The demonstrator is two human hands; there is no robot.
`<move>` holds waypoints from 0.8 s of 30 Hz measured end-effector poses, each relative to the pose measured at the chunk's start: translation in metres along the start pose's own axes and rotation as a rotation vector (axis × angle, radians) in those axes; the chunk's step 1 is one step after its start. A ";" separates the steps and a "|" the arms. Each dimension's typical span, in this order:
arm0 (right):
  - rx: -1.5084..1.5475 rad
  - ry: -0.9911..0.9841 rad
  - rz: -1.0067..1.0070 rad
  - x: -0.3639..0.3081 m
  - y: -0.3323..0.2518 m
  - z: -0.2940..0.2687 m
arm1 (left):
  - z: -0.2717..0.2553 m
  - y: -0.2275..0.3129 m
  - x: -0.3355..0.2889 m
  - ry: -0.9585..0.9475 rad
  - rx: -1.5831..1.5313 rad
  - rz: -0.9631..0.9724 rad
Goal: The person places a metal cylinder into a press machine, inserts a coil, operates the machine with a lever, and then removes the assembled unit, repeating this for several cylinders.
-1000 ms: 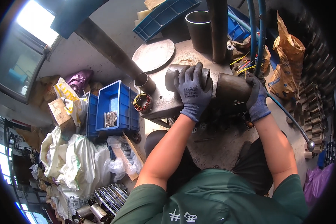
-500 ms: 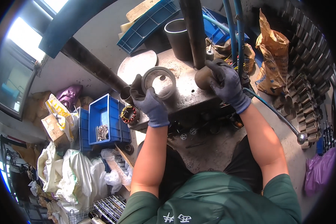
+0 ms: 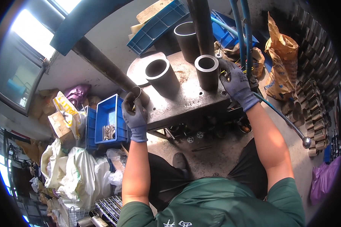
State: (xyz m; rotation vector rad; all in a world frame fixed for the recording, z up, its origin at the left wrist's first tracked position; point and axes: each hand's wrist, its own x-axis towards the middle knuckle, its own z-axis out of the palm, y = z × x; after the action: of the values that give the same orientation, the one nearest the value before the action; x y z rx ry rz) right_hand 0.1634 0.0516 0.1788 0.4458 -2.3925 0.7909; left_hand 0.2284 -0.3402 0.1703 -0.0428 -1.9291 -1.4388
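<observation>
On the metal block table [image 3: 185,99] stand a wide dark metal cylinder [image 3: 166,81] and a narrower thick-walled one [image 3: 208,77], both upright with their open ends up. My left hand [image 3: 134,119], in a grey-blue glove, is at the table's left edge beside a thin-walled metal tube [image 3: 142,96]. Its fingers curl round something that the hand hides. Just right of the narrower cylinder is my gloved right hand [image 3: 236,85], its fingers bent and apart, with nothing visible in them.
A larger cylinder [image 3: 187,41] and a round plate [image 3: 144,68] sit toward the back. A dark post [image 3: 201,28] rises there. Blue bins [image 3: 111,117] stand left, near white sacks [image 3: 79,174]. At right, a ball-ended lever [image 3: 288,123] slants past stacked metal parts [image 3: 310,113].
Both cylinders, tilted in my hands before, now stand upright on the table. My left hand has moved left and nearer to me, covering the wound coil ring's place. My right hand has let go.
</observation>
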 end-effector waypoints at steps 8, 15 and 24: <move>0.341 -0.197 0.297 -0.031 0.006 -0.022 | -0.075 -0.028 -0.015 -0.235 0.693 -0.186; 0.553 -0.445 0.325 -0.047 -0.025 -0.069 | -0.076 -0.046 -0.018 -0.341 0.538 -0.242; 0.399 -0.504 -0.257 -0.056 -0.048 -0.093 | -0.020 0.021 -0.036 -0.351 -0.229 -0.429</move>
State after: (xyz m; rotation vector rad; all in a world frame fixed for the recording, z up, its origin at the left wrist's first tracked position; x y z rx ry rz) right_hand 0.2676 0.0803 0.2267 1.2126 -2.5353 1.1436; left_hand 0.2745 -0.3357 0.1703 0.0150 -2.1282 -2.0474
